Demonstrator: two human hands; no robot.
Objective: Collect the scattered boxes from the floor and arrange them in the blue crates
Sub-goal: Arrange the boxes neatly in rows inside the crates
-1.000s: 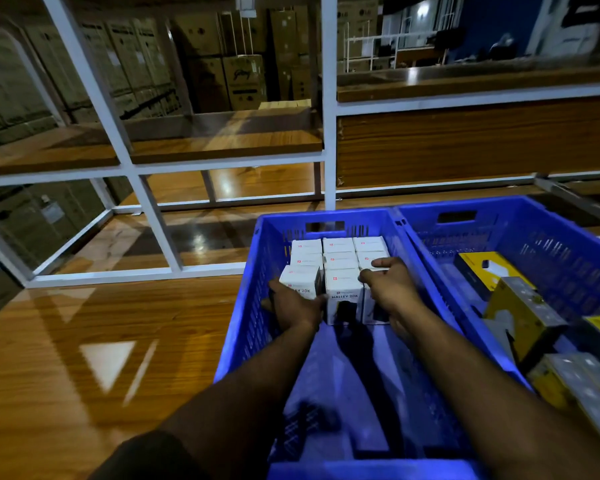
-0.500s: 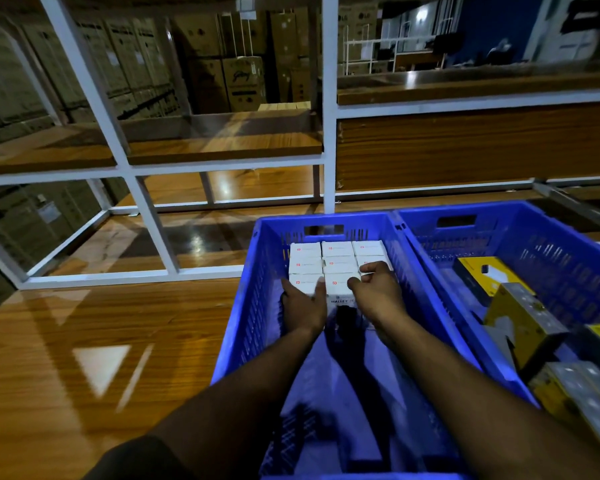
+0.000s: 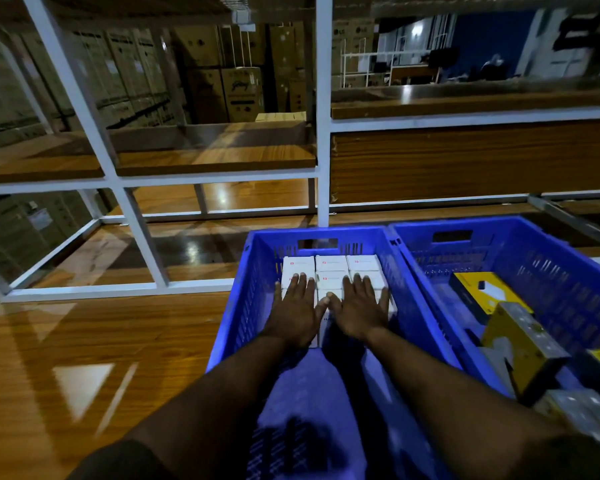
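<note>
Both hands lie flat, fingers straight and spread, grasping nothing: left hand and right hand press side by side on the white boxes inside the blue crate.

White-painted metal shelving frame rises at twelve o'clock over the glossy brown wooden floor. Stacked brown cardboard cartons sit behind it at eleven; a dim blue wall shows at one.

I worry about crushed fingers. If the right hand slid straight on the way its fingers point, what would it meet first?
Probably the far wall of the left blue crate. The right hand lies flat on the white boxes, whose tops look level ahead.
</note>
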